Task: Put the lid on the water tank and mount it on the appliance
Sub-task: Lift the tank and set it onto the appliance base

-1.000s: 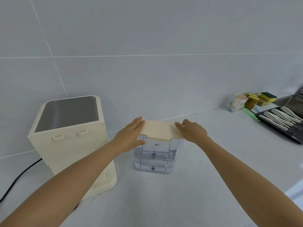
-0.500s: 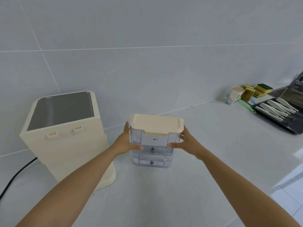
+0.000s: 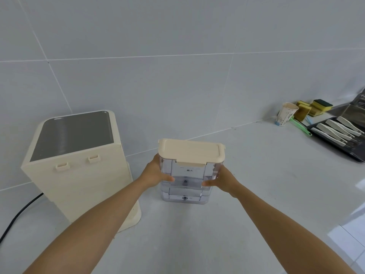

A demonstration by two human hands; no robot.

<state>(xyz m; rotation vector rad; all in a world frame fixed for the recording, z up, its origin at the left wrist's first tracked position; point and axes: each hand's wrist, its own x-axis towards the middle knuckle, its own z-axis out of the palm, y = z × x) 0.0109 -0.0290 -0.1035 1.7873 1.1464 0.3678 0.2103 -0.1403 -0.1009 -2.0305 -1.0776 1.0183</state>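
A clear plastic water tank (image 3: 185, 186) stands in the middle of the grey counter with its cream lid (image 3: 190, 152) seated flat on top. My left hand (image 3: 155, 174) grips the tank's left side and my right hand (image 3: 222, 179) grips its right side, thumbs on the near face. The cream appliance (image 3: 75, 175) with a dark metallic top stands to the left, its back with two small hooks turned toward me, a hand's width from the tank.
A black power cord (image 3: 19, 212) runs off the appliance to the left. At the far right are a paper cup (image 3: 285, 114), yellow sponges (image 3: 314, 107), a green-handled tool (image 3: 300, 126) and a dark tray of white-handled utensils (image 3: 339, 133). The counter's edge drops off at lower right.
My hands left the top of the lid and moved down to clasp the tank's two sides. The tank has stayed on the counter between half a second ago and now.
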